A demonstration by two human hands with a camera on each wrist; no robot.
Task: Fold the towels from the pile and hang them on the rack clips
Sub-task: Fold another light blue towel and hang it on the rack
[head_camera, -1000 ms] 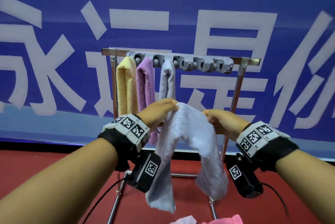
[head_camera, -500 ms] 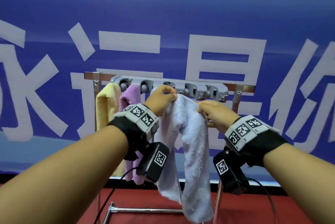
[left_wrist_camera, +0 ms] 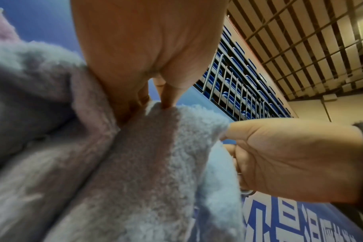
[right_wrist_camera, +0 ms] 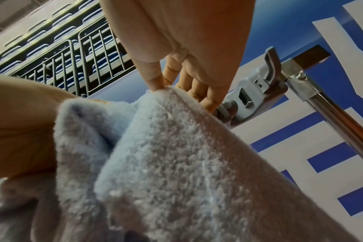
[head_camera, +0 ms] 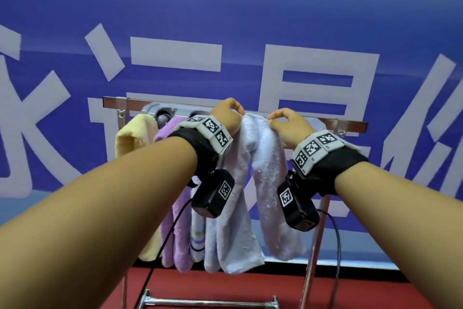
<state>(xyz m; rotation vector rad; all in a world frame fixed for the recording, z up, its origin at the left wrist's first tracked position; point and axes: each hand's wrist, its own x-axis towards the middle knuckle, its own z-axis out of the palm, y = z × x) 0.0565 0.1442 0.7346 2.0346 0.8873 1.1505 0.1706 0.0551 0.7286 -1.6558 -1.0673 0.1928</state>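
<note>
A pale blue towel (head_camera: 250,183) hangs folded over between my hands, its top edge level with the rack's top bar (head_camera: 350,124). My left hand (head_camera: 229,114) pinches the fold's left end. My right hand (head_camera: 281,119) pinches the right end, and the wrist views show the same: the left hand (left_wrist_camera: 162,98) on the towel (left_wrist_camera: 155,155), the right hand (right_wrist_camera: 162,85) on the towel (right_wrist_camera: 176,155). A grey clip (right_wrist_camera: 251,96) sits just right of my right fingers. A yellow towel (head_camera: 135,133), a purple towel (head_camera: 172,208) and a striped towel (head_camera: 198,238) hang at the left.
The grey clip strip (head_camera: 162,113) runs under the bar, mostly hidden by my hands. Behind stands a blue banner (head_camera: 250,20) with large white characters. The rack's right leg (head_camera: 313,258) and base bar (head_camera: 210,301) rise from a red floor (head_camera: 225,283).
Both hands have raised the pale blue towel from chest height up to the rack's clip strip, and my head has moved closer. The towel now covers the middle clips.
</note>
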